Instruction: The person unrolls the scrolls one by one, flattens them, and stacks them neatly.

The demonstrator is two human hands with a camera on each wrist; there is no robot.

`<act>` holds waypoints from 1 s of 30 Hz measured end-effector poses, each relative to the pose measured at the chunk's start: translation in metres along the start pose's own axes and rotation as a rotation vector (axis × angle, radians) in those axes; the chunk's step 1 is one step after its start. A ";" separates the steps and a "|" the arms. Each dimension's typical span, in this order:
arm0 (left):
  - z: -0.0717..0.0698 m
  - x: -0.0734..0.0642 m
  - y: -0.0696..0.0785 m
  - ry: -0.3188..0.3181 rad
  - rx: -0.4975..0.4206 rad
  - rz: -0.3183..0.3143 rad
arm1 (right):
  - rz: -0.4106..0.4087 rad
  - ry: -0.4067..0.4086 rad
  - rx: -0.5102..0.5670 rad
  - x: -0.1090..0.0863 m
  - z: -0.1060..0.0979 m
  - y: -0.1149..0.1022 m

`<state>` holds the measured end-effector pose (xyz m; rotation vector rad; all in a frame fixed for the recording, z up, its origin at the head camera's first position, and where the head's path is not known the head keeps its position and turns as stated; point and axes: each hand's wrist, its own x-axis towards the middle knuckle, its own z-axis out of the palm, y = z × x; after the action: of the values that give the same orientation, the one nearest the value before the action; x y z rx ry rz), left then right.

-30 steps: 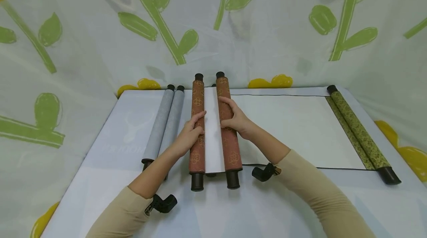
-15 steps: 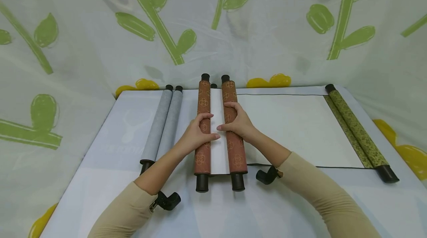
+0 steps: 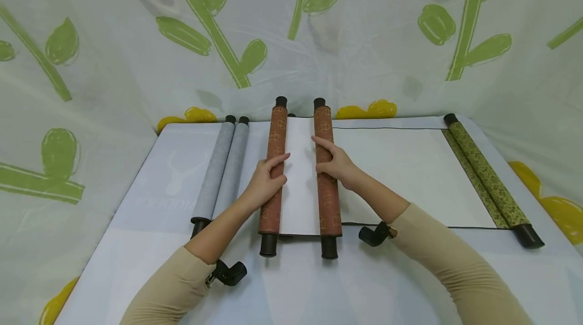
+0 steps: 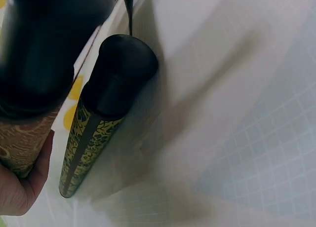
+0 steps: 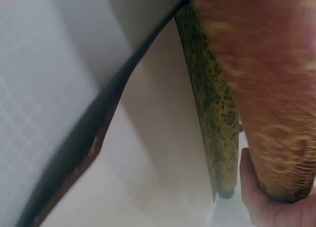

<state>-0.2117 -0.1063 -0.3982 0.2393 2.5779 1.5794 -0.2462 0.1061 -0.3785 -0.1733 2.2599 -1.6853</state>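
A red-brown patterned scroll with black end knobs is held in the middle of the head view, partly unrolled, white paper showing between its two rolls. My left hand grips the left roll, thumb and forefinger on top. Round the right roll curls my right hand. Under it a green-gold scroll lies spread out to the right. Its other roll shows below the red-brown one in the left wrist view. Fingers support the right roll from beneath in the right wrist view.
Left of my hands, a scroll with two grey rolls lies on the white table cover. A white curtain with green leaf prints hangs behind the table. Black cameras are strapped to both wrists.
The two red-brown rolls have moved farther apart, and the strip of white paper between them is wider. The left fingers spread off the roll half a second ago and now close round it again.
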 end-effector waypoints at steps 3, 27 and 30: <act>0.002 0.001 0.000 0.033 -0.003 -0.029 | 0.005 0.015 -0.008 -0.001 -0.002 0.000; 0.004 0.002 0.002 0.046 -0.056 -0.030 | 0.020 0.068 -0.070 -0.002 -0.014 0.003; 0.004 0.001 0.001 0.045 -0.068 -0.019 | 0.014 0.074 -0.102 -0.003 -0.017 0.004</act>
<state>-0.2122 -0.1024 -0.3989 0.1743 2.5456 1.6809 -0.2484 0.1234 -0.3779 -0.1203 2.3973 -1.5955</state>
